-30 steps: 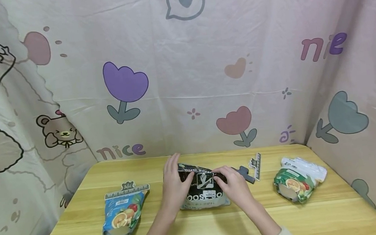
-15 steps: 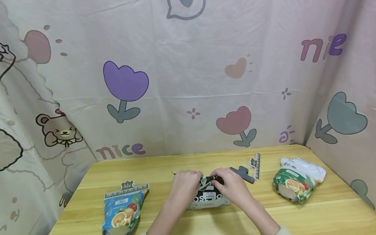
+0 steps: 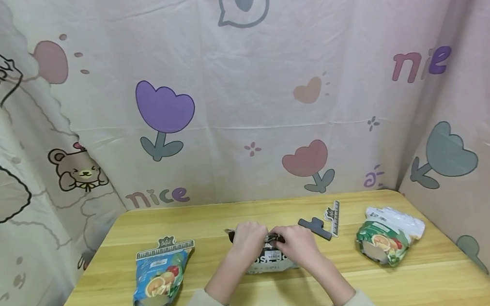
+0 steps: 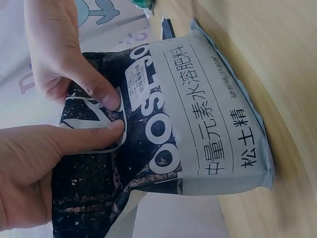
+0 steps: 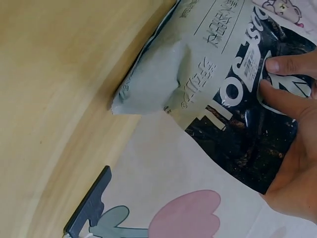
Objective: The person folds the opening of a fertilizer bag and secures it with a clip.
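A black-and-grey fertilizer bag with white lettering stands at the middle of the table, its upper part folding down between both hands. My left hand grips the black upper part on the left, its thumb pressed to the front in the left wrist view. On the right, my right hand pinches the same part, thumb on the printed face and fingers behind. The thumbs lie close together below the fold. In the right wrist view the bag's grey base rests on the wood. Fingers behind the bag are mostly hidden.
A dark clip with a piano-key handle lies behind the right hand. To the left is a blue pouch topped by a piano-key clip. A green-and-white pouch lies at right. A printed curtain encloses the table.
Both hands have folded the bag's top downward, so less of its black face shows. The left hand has turned from upright fingers to a grip over the top. The clip and other pouches stayed put.
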Available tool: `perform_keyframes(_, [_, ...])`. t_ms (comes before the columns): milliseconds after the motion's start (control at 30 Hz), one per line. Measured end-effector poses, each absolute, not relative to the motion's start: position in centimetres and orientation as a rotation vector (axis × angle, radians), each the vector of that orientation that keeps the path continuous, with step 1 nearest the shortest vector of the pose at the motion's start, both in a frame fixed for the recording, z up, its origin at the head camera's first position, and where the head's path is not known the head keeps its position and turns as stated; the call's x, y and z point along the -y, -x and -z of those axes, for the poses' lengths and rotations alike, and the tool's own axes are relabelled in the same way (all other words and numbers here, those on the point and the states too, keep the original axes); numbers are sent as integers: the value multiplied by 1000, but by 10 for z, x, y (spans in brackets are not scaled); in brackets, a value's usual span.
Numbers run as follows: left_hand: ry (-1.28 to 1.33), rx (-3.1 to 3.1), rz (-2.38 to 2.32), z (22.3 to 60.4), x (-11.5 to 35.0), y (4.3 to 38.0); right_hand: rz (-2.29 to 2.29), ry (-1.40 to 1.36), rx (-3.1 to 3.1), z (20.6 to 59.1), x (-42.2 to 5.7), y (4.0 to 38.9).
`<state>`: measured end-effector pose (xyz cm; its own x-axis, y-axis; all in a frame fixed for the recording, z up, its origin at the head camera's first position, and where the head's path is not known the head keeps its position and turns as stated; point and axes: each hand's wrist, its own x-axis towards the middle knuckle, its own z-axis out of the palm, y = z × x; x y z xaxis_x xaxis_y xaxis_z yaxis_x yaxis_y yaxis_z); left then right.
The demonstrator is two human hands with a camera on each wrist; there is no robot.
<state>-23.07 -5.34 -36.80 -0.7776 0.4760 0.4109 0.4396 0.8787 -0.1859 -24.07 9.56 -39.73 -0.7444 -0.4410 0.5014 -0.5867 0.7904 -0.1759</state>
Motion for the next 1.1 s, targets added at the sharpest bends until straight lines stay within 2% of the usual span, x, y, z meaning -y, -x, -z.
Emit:
perform_keyframes(400, [587, 2607, -13, 378, 49, 233, -439, -670, 2388, 417, -94, 249])
perform_keyframes(1100, [417, 2642, -9, 387, 43, 235, -499, -601, 2355, 420, -91, 252])
